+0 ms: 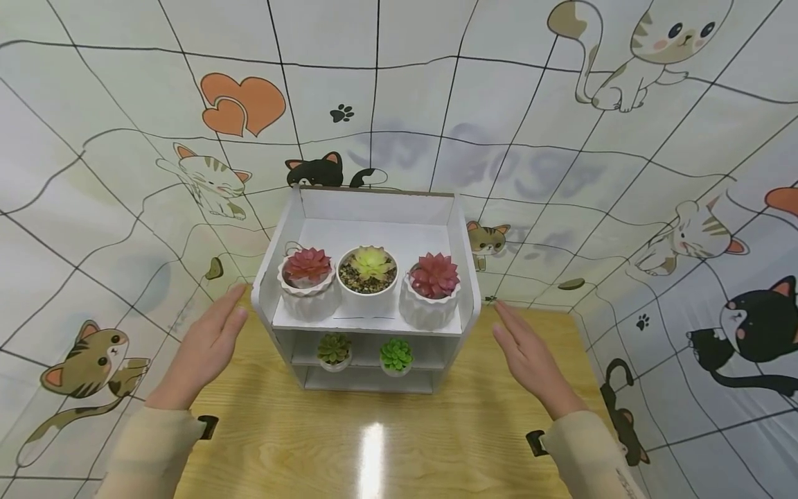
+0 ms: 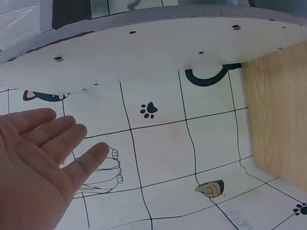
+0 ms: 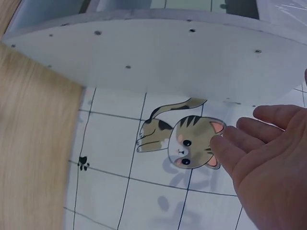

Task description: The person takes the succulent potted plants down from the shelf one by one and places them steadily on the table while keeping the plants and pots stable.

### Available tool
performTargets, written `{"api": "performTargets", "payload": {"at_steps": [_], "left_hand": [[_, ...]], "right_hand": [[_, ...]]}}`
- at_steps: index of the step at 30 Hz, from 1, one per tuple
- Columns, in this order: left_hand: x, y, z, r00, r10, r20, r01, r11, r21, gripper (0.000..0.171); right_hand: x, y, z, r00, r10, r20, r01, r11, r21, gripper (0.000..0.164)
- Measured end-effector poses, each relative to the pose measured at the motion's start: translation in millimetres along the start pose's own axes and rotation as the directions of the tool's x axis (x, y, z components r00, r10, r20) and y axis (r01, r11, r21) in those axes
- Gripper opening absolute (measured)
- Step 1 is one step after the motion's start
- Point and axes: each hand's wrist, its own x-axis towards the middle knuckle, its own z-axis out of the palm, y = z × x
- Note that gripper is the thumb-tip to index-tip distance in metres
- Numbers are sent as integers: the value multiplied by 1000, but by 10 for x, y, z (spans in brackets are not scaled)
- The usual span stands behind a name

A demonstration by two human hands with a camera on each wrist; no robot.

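Note:
A small white shelf unit stands on the wooden table. Its top tier bears a red succulent in a white pot, a yellow-green one in a round white pot, and another red one. On the tier beneath are a dark green succulent and a bright green one. My left hand is held beside the shelf's left side, fingers straight, apart from the panel in the left wrist view. Mirroring it, my right hand is at the right side, fingers extended and holding nothing.
The wooden table runs in front of and beside the shelf, with a bright light reflection. Cloth walls printed with grid lines, cats and hearts enclose the back and both sides. Each wrist wears a dark strap piece.

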Motion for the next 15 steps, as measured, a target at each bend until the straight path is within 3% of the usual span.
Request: {"api": "performTargets", "payload": {"at_steps": [15], "left_hand": [[139, 163, 29, 999, 31, 14, -29, 987, -155, 51]], "right_hand": [[183, -343, -7, 997, -62, -55, 69, 989, 129, 48]]}}
